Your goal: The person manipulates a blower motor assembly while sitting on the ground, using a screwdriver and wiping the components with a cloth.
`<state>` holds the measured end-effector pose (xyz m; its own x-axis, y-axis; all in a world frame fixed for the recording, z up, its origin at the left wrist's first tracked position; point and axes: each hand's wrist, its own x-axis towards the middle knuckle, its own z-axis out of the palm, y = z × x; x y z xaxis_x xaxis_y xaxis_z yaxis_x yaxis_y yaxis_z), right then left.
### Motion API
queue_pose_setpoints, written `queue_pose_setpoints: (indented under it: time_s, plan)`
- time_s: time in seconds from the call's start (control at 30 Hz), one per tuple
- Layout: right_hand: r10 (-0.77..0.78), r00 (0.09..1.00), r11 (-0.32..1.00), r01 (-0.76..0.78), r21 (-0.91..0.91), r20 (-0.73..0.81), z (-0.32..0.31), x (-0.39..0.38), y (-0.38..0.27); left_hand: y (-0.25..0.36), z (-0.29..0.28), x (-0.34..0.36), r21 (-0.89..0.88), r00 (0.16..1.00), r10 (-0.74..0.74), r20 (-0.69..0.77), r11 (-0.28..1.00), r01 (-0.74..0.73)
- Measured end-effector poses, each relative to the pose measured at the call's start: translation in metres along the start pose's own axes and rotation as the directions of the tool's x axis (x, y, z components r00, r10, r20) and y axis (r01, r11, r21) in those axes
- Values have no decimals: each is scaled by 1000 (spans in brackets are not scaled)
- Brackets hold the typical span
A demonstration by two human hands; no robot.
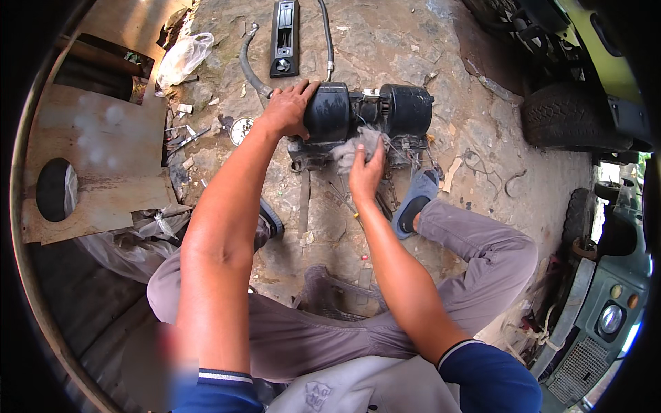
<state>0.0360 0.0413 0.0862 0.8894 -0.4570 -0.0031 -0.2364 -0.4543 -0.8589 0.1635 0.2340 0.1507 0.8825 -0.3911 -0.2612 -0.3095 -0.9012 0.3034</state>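
A black twin-drum blower unit (406, 110) lies on the stone floor in front of me. My left hand (289, 109) grips the rounded left housing of the unit, fingers curled over its side. My right hand (366, 162) holds a grey, dirty rag (348, 155) against the front middle of the unit, among some thin wires. Beyond the unit lie a black rectangular panel (286, 31), a grey hose (251, 62) and a second dark hose (328, 34). A small round gauge or dial (242, 131) is left of my left wrist.
A rusty metal sheet (96, 172) with an oval hole stands at the left, with plastic bags (182, 58) near it. A vehicle tyre (561, 120) and a green vehicle front (606, 323) are at the right. My sandalled feet (413, 199) flank the unit amid scattered debris.
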Motion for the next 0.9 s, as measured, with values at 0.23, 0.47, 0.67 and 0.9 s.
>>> queue_pose_setpoints:
  time_s: [0.23, 0.47, 0.67, 0.9]
  plan:
    - [240, 803, 848, 99, -520, 546, 12, 46, 2, -2, 4, -2, -13, 1000, 10, -12, 1000, -11]
    - [294, 636, 678, 388, -625, 714, 3, 73, -11, 3, 0, -2, -7, 1000, 14, -3, 1000, -14]
    - [180, 711, 564, 491, -664, 680, -24, 75, 18, -6, 0, 0, -17, 999, 29, -12, 999, -30]
    - [420, 741, 632, 175, -755, 524, -6, 92, 10, 0, 3, -3, -3, 997, 54, -47, 999, -54]
